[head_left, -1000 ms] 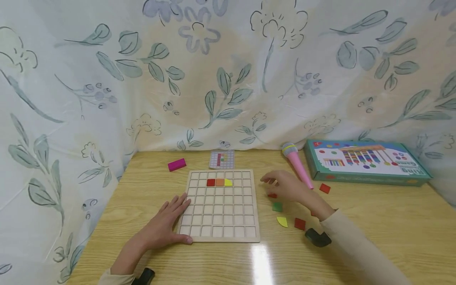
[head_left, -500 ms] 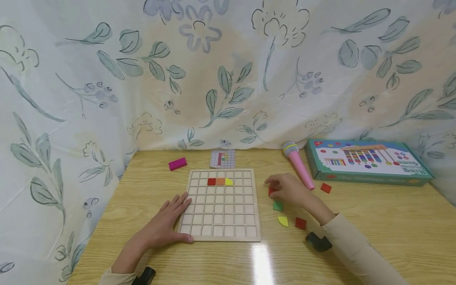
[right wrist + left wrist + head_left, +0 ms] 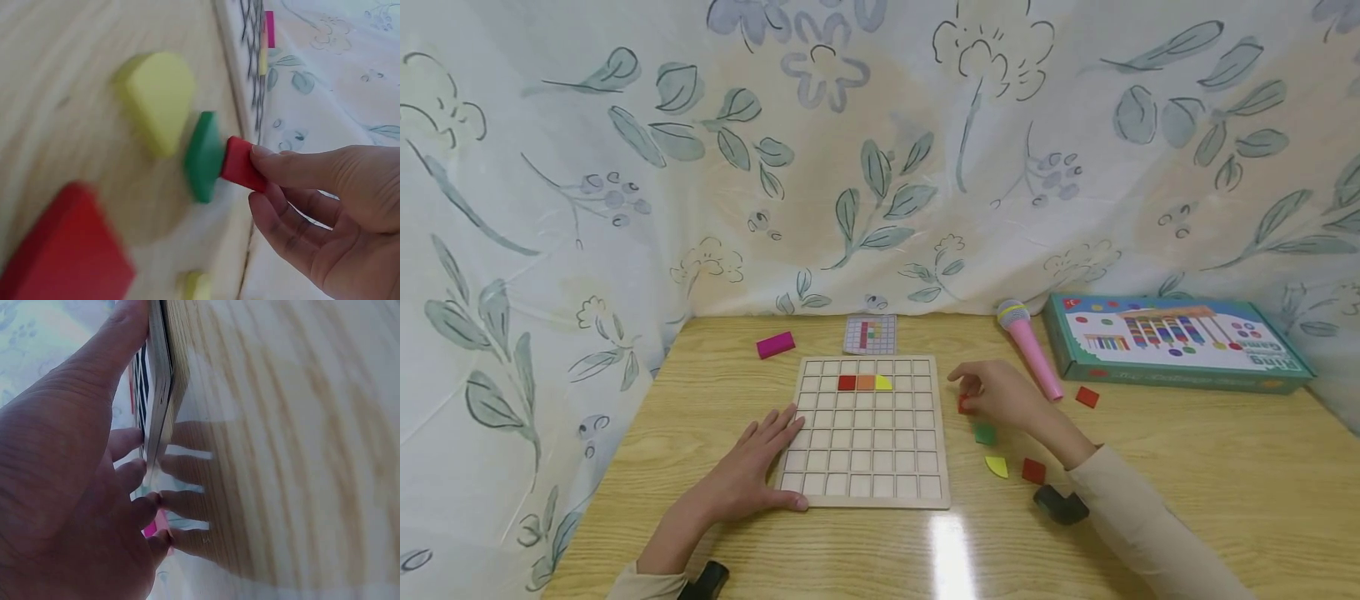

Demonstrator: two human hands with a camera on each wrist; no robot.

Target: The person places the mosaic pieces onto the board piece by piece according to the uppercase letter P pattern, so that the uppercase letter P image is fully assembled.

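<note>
My left hand [image 3: 748,467] rests at the left edge of a square wooden grid board [image 3: 861,442], thumb at the near corner and fingers spread along its side. On the board, a red square tile [image 3: 847,383], an orange tile [image 3: 866,382] and a yellow quarter-circle tile [image 3: 883,383] sit side by side in one row. Just right of the board, my right hand [image 3: 1000,396] pinches another red tile [image 3: 244,164] between thumb and fingers, off the table. Close by lie a green tile [image 3: 985,434], a yellow quarter-circle piece [image 3: 997,467] and a loose red tile [image 3: 1033,471].
Behind the board lies a pattern card [image 3: 871,335], with a magenta block [image 3: 775,345] to its left. A pink toy microphone [image 3: 1033,354] and a green toy box [image 3: 1176,343] stand back right. One red tile [image 3: 1087,397] lies before the box.
My right hand has taken hold of a red tile that lay on the table and brought it up, slightly left toward the board. The left hand stays in place.
</note>
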